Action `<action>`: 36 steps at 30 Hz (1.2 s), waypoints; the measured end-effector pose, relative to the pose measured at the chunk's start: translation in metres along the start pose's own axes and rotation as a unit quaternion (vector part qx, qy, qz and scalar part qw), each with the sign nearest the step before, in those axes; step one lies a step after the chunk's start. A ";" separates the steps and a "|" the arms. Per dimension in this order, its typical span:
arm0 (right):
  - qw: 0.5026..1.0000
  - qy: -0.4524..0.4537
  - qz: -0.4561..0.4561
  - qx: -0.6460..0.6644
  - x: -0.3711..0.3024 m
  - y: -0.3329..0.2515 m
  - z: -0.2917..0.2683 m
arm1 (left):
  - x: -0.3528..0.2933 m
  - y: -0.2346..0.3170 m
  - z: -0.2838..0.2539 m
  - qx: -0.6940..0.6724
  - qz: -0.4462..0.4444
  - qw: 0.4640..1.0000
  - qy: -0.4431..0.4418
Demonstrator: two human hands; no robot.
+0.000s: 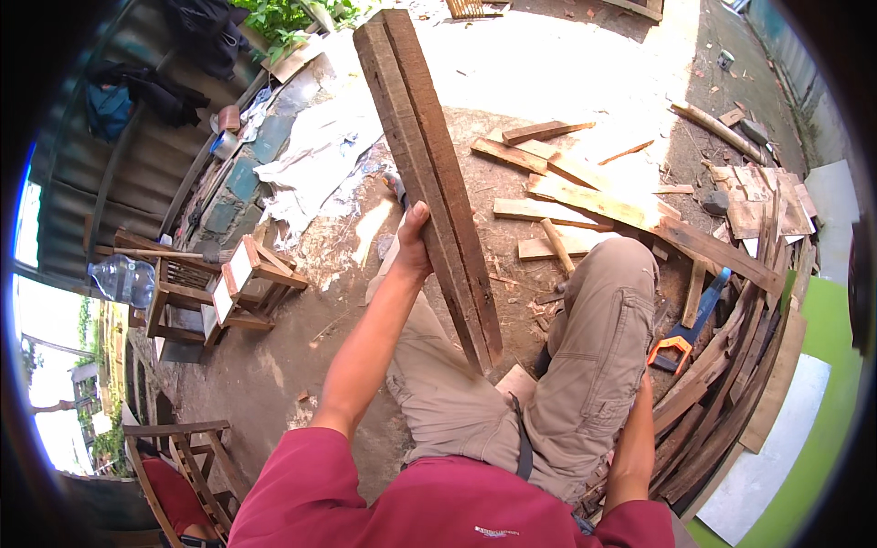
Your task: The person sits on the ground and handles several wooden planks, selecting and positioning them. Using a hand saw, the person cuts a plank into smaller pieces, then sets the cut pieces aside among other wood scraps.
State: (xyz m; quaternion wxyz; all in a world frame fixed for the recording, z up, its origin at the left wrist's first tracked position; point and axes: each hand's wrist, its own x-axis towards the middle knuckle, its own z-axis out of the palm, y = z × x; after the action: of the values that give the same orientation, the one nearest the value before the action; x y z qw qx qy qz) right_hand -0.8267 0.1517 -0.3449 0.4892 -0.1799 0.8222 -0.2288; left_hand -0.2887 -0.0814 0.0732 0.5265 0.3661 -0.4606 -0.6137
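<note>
My left hand [415, 242] is closed around a long brown wooden beam [429, 173] with a dark lengthwise groove or seam. I cannot tell whether it is one grooved piece or two laid together. The beam tilts, its far end to the upper left and its near end between my legs. A handsaw [694, 320] with a blue blade and an orange and black handle lies to the right of my bent knee, on wood strips. My right hand [645, 385] is low beside that handle, its fingers mostly hidden behind my leg.
Loose boards [585, 196] lie scattered on the ground ahead. Long wood strips [722, 374] are piled at my right. To the left stand a small wooden chair frame [239, 283] and a clear plastic bottle [125, 279]. White cloth [320, 169] lies beyond; another wooden frame [178, 457] is at lower left.
</note>
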 end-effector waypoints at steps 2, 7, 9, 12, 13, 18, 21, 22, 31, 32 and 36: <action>0.985 -0.065 -0.019 0.159 -0.021 -0.034 -0.002 | 0.000 -0.007 -0.006 -0.013 0.006 1.000 -0.008; 0.905 -0.218 -0.211 0.297 -0.152 -0.165 -0.035 | 0.000 -0.011 0.009 0.000 0.047 0.999 0.026; 0.871 -0.224 -0.317 0.301 -0.226 -0.233 -0.064 | 0.005 -0.014 0.025 0.046 0.076 0.995 0.050; 0.882 -0.152 -0.393 0.211 -0.293 -0.303 -0.091 | 0.013 -0.004 0.043 0.093 0.070 0.991 0.062; 0.882 -0.143 -0.418 0.160 -0.310 -0.325 -0.087 | 0.019 -0.007 0.040 0.088 0.058 0.992 0.068; 0.893 -0.103 -0.436 0.048 -0.362 -0.376 -0.017 | 0.058 0.000 0.021 0.105 -0.048 0.984 0.138; 0.891 -0.174 -0.409 0.097 -0.361 -0.343 0.056 | 0.081 -0.012 -0.013 0.078 -0.129 0.978 0.144; 0.886 -0.222 -0.388 0.120 -0.370 -0.331 0.079 | 0.090 -0.030 -0.033 0.053 -0.150 0.979 0.129; 0.810 -0.246 -0.532 0.004 -0.395 -0.280 0.133 | 0.092 -0.093 -0.071 0.047 -0.284 0.947 0.143; 0.825 -0.267 -0.498 0.027 -0.396 -0.280 0.135 | 0.092 -0.101 -0.071 0.041 -0.285 0.947 0.143; 0.851 -0.291 -0.433 0.065 -0.399 -0.282 0.137 | 0.090 -0.122 -0.073 0.034 -0.287 0.946 0.143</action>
State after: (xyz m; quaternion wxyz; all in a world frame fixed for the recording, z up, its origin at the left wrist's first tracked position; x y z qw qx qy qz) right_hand -0.5024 0.0973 0.0418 0.5679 -0.5433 0.4648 -0.4078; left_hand -0.2744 -0.1800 -0.0615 0.3754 0.5849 -0.2764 -0.6637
